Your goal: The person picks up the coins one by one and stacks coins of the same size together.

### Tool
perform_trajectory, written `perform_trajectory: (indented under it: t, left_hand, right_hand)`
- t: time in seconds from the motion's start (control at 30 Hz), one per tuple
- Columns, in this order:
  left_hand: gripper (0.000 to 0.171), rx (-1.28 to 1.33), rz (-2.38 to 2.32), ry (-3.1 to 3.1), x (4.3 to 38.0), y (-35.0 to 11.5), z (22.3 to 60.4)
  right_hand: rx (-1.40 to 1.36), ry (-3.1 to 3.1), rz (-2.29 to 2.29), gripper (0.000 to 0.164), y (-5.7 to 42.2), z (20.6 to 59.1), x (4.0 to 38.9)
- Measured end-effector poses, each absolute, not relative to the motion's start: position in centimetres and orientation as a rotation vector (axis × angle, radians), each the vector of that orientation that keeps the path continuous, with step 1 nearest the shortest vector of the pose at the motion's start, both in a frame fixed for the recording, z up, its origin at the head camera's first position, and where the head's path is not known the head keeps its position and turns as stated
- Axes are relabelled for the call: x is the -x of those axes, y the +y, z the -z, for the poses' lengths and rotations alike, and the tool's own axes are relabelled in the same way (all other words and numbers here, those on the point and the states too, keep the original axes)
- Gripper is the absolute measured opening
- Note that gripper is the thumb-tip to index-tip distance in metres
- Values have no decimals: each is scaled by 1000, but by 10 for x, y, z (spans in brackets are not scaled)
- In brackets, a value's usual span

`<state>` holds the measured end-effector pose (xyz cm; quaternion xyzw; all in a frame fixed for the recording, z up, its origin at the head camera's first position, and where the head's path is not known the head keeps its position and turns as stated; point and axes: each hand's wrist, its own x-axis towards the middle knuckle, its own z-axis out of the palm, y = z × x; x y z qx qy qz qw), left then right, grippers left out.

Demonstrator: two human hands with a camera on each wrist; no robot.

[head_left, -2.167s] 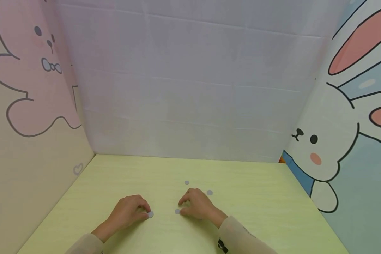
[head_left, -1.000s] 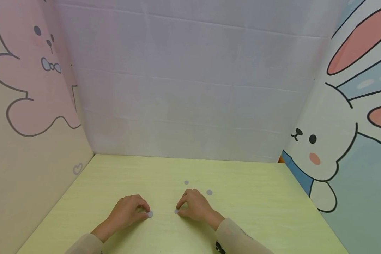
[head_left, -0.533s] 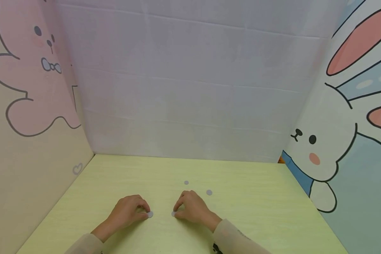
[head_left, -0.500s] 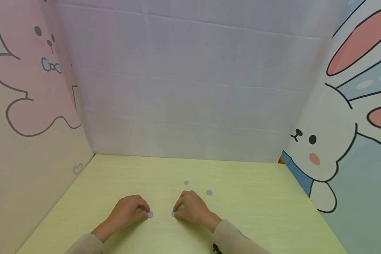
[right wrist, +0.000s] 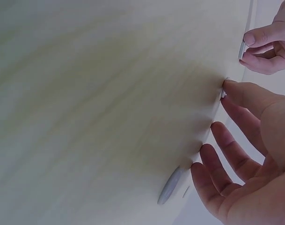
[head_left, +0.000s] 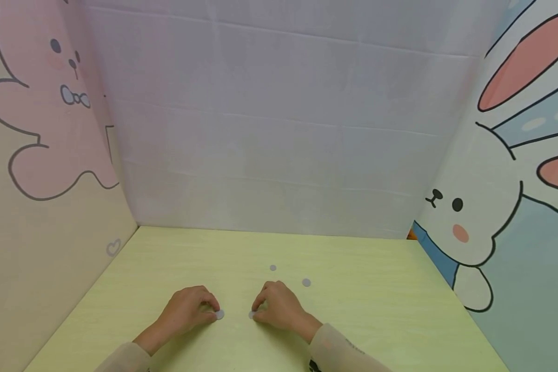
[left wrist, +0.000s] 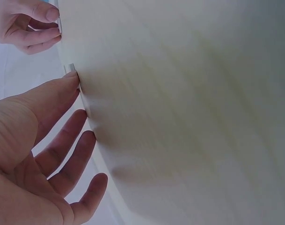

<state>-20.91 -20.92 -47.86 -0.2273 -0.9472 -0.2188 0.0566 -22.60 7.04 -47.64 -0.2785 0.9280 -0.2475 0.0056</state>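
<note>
My left hand [head_left: 188,310] pinches a flat grey disc [head_left: 220,314] by its edge between thumb and fingertips, low on the yellow-green tabletop [head_left: 200,258]. Across a short gap, my right hand [head_left: 279,306] pinches a second, smaller-looking grey disc [head_left: 251,314], most of it covered by the fingertips. The two discs face each other, apart. In the left wrist view, the left disc [left wrist: 71,67] shows edge-on beyond the thumb, close to the table surface. The right wrist view shows the right hand's other fingertips [right wrist: 204,150] resting at the surface.
Two more grey discs lie loose behind the right hand: one farther back [head_left: 273,267] and one to its right [head_left: 306,282]. A white back wall [head_left: 279,129] and printed side panels, a pink bear [head_left: 51,103] and a white rabbit [head_left: 483,222], enclose the table.
My right thumb and fingers have closed on the disc in front of them, and that hand has slid it left and slightly nearer the person. My left hand has kept its place and hold.
</note>
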Motion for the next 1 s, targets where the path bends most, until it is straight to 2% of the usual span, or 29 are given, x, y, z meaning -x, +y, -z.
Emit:
perform_trajectory:
  t: [1.0]
  left_hand:
    - [18,663,661,-2881,208,-209,478]
  right_hand:
    - [876,2903,772,6,67,474,226]
